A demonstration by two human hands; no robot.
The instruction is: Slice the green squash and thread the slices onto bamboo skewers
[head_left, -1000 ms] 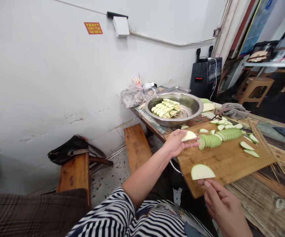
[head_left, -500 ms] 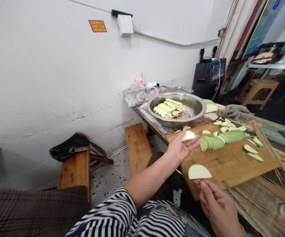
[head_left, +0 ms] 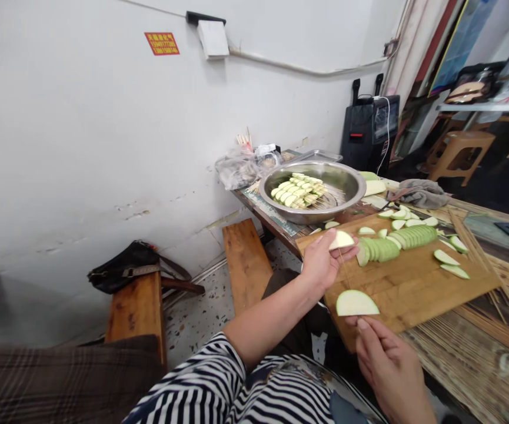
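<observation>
In the head view my left hand (head_left: 322, 261) pinches a half-moon zucchini slice (head_left: 341, 239) with pale flesh and a green rim. My right hand (head_left: 389, 360) grips the lower end of a thin bamboo skewer (head_left: 346, 272), which reaches up towards that slice; whether its tip is in the flesh I cannot tell. A second zucchini slice (head_left: 357, 302) sits on the skewer close to my right fingertips. Beyond my hands, fanned rows of zucchini slices (head_left: 378, 249) lie on a wooden cutting board (head_left: 417, 284), with several loose slices around them.
Behind the board stands a wide steel basin (head_left: 356, 187) holding skewered slices (head_left: 296, 191). Bare skewers (head_left: 479, 259) lie along the board's right side. A grey cloth (head_left: 422, 193) and plastic bags (head_left: 239, 171) are on the table. Wooden benches (head_left: 246, 265) stand at the left.
The camera view has shifted slightly, so the surroundings sit a little further left and up. Both hands keep nearly the same pose and hold the same things.
</observation>
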